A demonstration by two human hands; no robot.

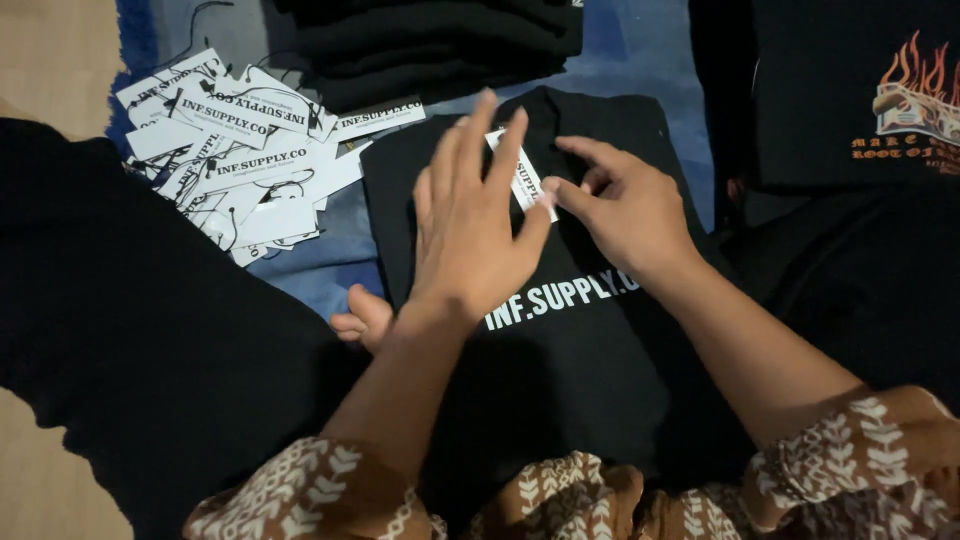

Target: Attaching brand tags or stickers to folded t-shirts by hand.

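A folded black shirt point(590, 350) with white lettering lies in front of me on a blue mat. A white paper tag point(524, 180) rests near its collar. My left hand point(470, 220) lies flat over the shirt with fingers spread, its fingertips touching the tag. My right hand point(625, 205) pinches the tag's lower end between thumb and forefinger. The two hands touch each other at the tag.
A heap of white paper tags point(230, 150) with black strings lies at the upper left. A stack of folded black shirts point(430, 45) sits at the top. Another black shirt with an orange flame print point(890, 100) lies at the right. Bare toes point(362, 318) show beside the shirt.
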